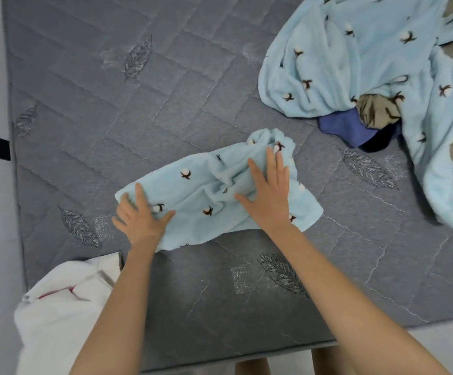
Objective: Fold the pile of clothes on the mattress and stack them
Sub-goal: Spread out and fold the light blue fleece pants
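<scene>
We are smoothing a light blue garment (220, 190) lying near the mattress's (111, 109) front edge; left hand (141, 215) and right hand (268, 196) press it flat, fingers released and straight. The pile (368, 63) waits at the far right corner. Next, we judge, comes folding it over.

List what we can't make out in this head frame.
Head view only.
Big blue fleece covers most of the olive garment and dark blue cloth; the right edge cuts the heap off, so item count unknown.
Small blue garment: bunched under left hand and right hand; type unclear.
White cloth: cut by bottom edge.
</scene>
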A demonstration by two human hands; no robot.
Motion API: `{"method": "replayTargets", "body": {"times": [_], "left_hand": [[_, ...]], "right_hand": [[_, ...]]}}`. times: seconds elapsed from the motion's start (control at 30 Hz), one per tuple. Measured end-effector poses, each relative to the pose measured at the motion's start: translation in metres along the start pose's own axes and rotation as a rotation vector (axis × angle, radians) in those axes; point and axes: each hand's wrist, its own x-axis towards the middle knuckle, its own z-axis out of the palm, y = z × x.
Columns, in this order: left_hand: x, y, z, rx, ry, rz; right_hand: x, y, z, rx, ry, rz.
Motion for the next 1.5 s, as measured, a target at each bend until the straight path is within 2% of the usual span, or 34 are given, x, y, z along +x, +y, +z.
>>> {"method": "replayTargets", "body": {"times": [0.07, 0.13, 0.23, 0.3, 0.47, 0.53, 0.63, 0.7, 0.73, 0.8, 0.87, 0.9, 0.97, 1.03, 1.1, 1.17, 1.23, 1.27, 1.33, 1.4, 1.43, 1.47, 1.5], "left_hand": [[0.01, -0.005, 0.002, -0.217, 0.015, -0.299], [0.013, -0.014, 0.004, -0.441, -0.025, -0.447], [0.004, -0.009, -0.008, -0.53, 0.042, -0.34], [-0.005, 0.011, -0.022, -0.681, 0.041, -0.237], [-0.032, 0.093, -0.055, -0.895, -0.25, 0.15], [-0.044, 0.13, -0.062, -1.019, -0.409, 0.205], [-0.054, 0.171, -0.062, -1.07, -0.575, 0.281], [-0.058, 0.19, -0.06, -1.102, -0.665, 0.326], [-0.059, 0.197, -0.057, -1.126, -0.651, 0.334], [-0.058, 0.208, -0.049, -1.092, -0.417, 0.33], [-0.053, 0.213, -0.027, -0.887, -0.138, 0.305], [-0.052, 0.214, -0.015, -0.739, -0.06, 0.272], [-0.054, 0.22, 0.012, -0.419, -0.03, 0.158], [-0.067, 0.234, 0.034, -0.255, -0.143, 0.121], [-0.083, 0.26, 0.051, -0.38, -0.432, 0.262], [-0.101, 0.288, 0.07, -0.46, -0.683, 0.478], [-0.108, 0.31, 0.086, -0.374, -0.746, 0.656], [-0.107, 0.317, 0.094, -0.316, -0.721, 0.683], [-0.103, 0.327, 0.095, -0.314, -0.534, 0.616], [-0.089, 0.327, 0.086, -0.395, -0.249, 0.547], [-0.079, 0.325, 0.084, -0.362, -0.129, 0.556], [-0.066, 0.323, 0.084, -0.304, -0.058, 0.566], [-0.054, 0.32, 0.083, -0.25, -0.061, 0.55]], "right_hand": [[-0.005, -0.002, 0.008, -0.002, -0.007, -0.097], [-0.01, -0.006, 0.017, -0.001, -0.056, -0.157], [-0.014, -0.019, 0.019, 0.032, -0.144, -0.131], [-0.015, -0.032, 0.012, 0.156, -0.22, -0.098], [-0.012, -0.052, -0.018, 0.894, -0.525, 0.236], [-0.007, -0.042, -0.031, 0.985, -0.542, 0.294], [0.004, -0.026, -0.059, 0.821, -0.446, 0.351], [0.016, -0.009, -0.081, 0.693, -0.259, 0.36], [0.023, 0.003, -0.094, 0.666, -0.176, 0.351], [0.038, 0.034, -0.118, 0.665, -0.035, 0.357], [0.049, 0.073, -0.142, 0.598, 0.128, 0.374], [0.056, 0.091, -0.156, 0.558, 0.229, 0.38], [0.068, 0.123, -0.187, 0.438, 0.414, 0.36], [0.082, 0.152, -0.217, 0.289, 0.546, 0.324], [0.093, 0.177, -0.243, 0.118, 0.649, 0.346], [0.098, 0.195, -0.261, -0.014, 0.654, 0.438], [0.101, 0.21, -0.267, -0.106, 0.585, 0.525], [0.102, 0.216, -0.265, -0.152, 0.549, 0.511], [0.104, 0.227, -0.256, -0.252, 0.449, 0.389], [0.108, 0.229, -0.241, -0.262, 0.268, 0.287], [0.111, 0.228, -0.231, -0.235, 0.175, 0.224], [0.115, 0.224, -0.221, -0.223, 0.088, 0.154], [0.12, 0.219, -0.21, -0.225, 0.007, 0.075]]}}
